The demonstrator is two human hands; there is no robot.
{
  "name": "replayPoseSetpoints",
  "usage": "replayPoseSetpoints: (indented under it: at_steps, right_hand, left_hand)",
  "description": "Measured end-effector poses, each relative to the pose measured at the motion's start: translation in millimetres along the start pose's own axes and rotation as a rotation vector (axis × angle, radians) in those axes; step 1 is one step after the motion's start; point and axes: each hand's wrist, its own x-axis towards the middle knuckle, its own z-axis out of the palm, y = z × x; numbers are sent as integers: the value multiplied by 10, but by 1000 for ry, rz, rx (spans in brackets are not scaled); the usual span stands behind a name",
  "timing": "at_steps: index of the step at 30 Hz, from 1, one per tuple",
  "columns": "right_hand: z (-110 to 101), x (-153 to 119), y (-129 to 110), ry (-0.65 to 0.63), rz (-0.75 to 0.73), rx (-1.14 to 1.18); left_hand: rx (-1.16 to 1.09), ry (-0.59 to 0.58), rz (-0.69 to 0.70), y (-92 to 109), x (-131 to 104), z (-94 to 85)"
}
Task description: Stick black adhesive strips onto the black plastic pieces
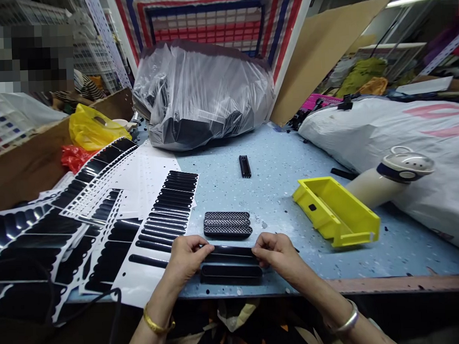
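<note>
Between my two hands a glossy black adhesive strip (233, 251) with rounded ends is stretched level above the table. My left hand (187, 254) pinches its left end, and my right hand (276, 251) pinches the right end. Just below it, nearer the table's front edge, lies a long black plastic piece (231, 272) with rounded ends. Beyond the strip sit several black pieces with a lattice pattern (227, 224), side by side. Left of my left hand, a white backing sheet (137, 283) carries a column of similar black strips (170, 209).
More strip sheets (107, 246) overlap at the left. A yellow bin (336, 211) and a tilted bottle (388, 176) are at the right, beside a large white sack (356, 122). A small black stack (245, 166) lies mid-table, before a plastic-wrapped bag (207, 92).
</note>
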Motion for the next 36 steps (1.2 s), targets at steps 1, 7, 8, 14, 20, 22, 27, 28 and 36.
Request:
replayPoseSetpoints:
  at_steps: [1, 7, 8, 14, 20, 22, 27, 28, 36]
  right_hand:
    - [3, 8, 23, 8, -14, -13]
    - [3, 39, 144, 54, -107, -153]
    - [2, 40, 152, 57, -114, -175]
    - [9, 23, 162, 85, -106, -214]
    - [19, 32, 158, 84, -50, -187]
    - [9, 42, 151, 72, -1, -150]
    - [-32, 38, 111, 23, 128, -42]
    - [-38, 33, 102, 15, 126, -30]
    - [-56, -2, 73, -20, 103, -26]
  left_hand:
    - [4, 2, 6, -7, 1, 2]
    - [21, 0, 19, -16, -1, -12]
    - [27, -1, 21, -12, -1, -16]
    - [52, -8, 16, 0, -4, -24]
    - [57, 3, 25, -26, 1, -17]
    - [64, 4, 33, -33, 2, -17]
    - [67, 3, 46, -43, 1, -18]
    - [67, 1, 48, -44, 2, -19]
    - [61, -3, 47, -29, -3, -24]
